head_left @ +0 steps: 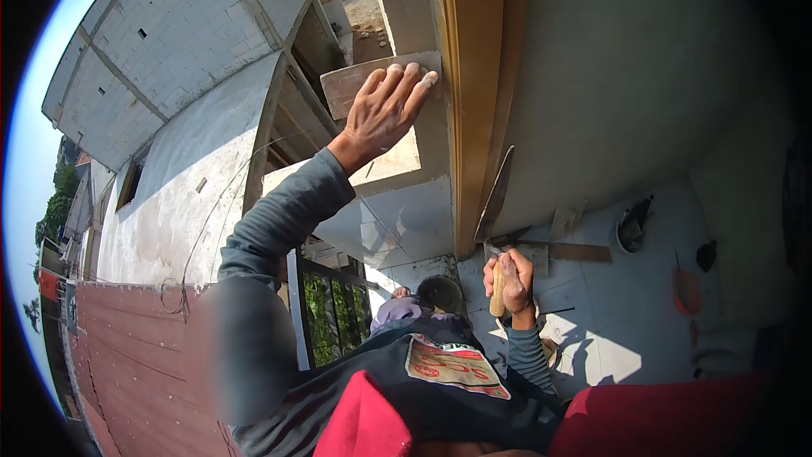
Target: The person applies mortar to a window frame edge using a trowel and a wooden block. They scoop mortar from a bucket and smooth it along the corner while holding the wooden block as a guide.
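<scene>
My left hand [382, 114] is stretched up and forward on a flat, mortar-stained board [342, 89], which lies against the grey ledge beside the wooden frame. Its fingers are close together, bent over the board near the upper edge; the thumb is hidden. Lower down on the right, my right hand [512, 281] is wrapped round the wooden handle of a trowel [496, 195]. The trowel's long pointed blade tilts upward, close to the foot of the brown wooden frame [474, 101]. Light dust or mortar coats the fingers of my left hand.
A dark bucket [441, 293] stands below by my feet, next to a black metal railing [331, 309]. On the tiled floor lie a wooden strip [579, 252], a white container [630, 233] and an orange object [686, 292]. A red-brown roof [135, 364] slopes away outside on the left.
</scene>
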Tool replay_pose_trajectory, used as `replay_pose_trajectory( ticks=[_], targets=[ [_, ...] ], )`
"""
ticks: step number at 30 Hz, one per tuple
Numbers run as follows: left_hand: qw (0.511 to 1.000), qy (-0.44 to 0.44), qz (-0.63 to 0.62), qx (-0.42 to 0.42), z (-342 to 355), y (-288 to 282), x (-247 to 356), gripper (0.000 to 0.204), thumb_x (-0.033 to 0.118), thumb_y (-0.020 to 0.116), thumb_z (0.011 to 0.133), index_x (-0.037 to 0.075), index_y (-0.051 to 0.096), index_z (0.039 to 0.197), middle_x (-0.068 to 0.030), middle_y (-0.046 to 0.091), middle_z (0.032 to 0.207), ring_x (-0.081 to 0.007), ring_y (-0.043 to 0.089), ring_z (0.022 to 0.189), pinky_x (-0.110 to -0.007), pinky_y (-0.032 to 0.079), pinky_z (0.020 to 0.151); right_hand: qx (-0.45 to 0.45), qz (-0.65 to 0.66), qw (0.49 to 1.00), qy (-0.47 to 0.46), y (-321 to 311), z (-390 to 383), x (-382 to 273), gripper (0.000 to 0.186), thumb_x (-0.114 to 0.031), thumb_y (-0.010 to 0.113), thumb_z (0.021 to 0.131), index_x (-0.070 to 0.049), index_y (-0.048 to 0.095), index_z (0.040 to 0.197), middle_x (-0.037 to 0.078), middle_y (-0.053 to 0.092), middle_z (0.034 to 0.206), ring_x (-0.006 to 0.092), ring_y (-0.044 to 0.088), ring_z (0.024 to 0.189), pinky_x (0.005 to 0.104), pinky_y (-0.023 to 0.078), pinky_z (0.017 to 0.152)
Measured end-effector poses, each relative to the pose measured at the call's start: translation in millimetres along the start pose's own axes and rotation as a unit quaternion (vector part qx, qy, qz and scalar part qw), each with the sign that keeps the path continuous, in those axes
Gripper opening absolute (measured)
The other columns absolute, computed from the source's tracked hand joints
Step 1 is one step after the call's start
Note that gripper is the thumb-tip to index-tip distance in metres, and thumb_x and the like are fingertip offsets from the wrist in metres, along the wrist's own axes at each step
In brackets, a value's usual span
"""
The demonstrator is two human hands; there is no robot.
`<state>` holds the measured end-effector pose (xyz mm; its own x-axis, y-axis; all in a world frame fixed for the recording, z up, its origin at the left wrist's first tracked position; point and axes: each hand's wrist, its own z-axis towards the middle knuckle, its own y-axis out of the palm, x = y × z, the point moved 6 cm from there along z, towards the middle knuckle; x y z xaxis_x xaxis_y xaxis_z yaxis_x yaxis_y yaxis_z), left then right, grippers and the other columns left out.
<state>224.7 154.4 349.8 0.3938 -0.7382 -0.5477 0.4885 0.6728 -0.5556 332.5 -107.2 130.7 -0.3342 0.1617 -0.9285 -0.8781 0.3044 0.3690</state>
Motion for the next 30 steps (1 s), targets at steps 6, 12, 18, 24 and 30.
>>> replay_pose_trajectory(
  ticks=[6,12,18,24,30],
  targets=[
    [0.998,0.011,-0.044,-0.052,-41,38,37,0.05,0.012,0.061,0.089,0.005,0.057,0.138,-0.0165,0.061,0.128,-0.0291,0.06,0.112,-0.04,0.048,0.092,0.011,0.002,1.0,0.003,-2,-8,3,0.046,-0.045,0.054,0.107,0.0,0.055,0.097,0.008,0.057,0.072,0.0133,0.055,0.054,0.028,0.046,0.049],
    [0.984,0.008,-0.1,-0.149,-89,72,83,0.055,0.011,0.061,0.088,0.004,0.053,0.141,-0.0139,0.058,0.129,-0.0275,0.058,0.116,-0.037,0.047,0.096,0.02,-0.012,1.0,-0.011,8,-10,-9,0.046,-0.046,0.054,0.106,0.0,0.055,0.098,0.008,0.057,0.072,0.0144,0.055,0.054,0.0281,0.046,0.049],
    [0.938,-0.195,-0.279,0.065,-103,4,72,0.055,0.005,0.07,0.077,0.003,0.056,0.13,-0.0174,0.065,0.119,-0.0331,0.064,0.108,-0.042,0.05,0.091,0.01,-0.013,0.998,-0.057,35,-4,-51,0.039,-0.035,0.052,0.099,0.004,0.057,0.103,0.009,0.056,0.073,0.015,0.054,0.056,0.0297,0.046,0.051],
    [0.463,-0.387,-0.769,0.21,-101,-29,-7,0.059,0.003,0.066,0.097,0.002,0.034,0.147,-0.0159,0.065,0.121,-0.0214,0.068,0.112,-0.037,0.059,0.093,0.003,-0.115,0.985,-0.131,90,21,-93,0.038,-0.033,0.06,0.1,0.004,0.058,0.109,0.01,0.06,0.078,0.0131,0.057,0.061,0.0275,0.048,0.054],
    [0.191,-0.335,-0.902,0.196,-109,-10,-59,0.061,0.009,0.068,0.096,0.001,0.039,0.149,-0.0163,0.06,0.138,-0.0268,0.067,0.119,-0.044,0.056,0.102,0.082,-0.427,0.848,-0.303,149,41,-127,0.025,-0.009,0.076,0.09,0.003,0.059,0.103,0.013,0.068,0.08,0.016,0.063,0.062,0.0309,0.051,0.058]
  ],
)
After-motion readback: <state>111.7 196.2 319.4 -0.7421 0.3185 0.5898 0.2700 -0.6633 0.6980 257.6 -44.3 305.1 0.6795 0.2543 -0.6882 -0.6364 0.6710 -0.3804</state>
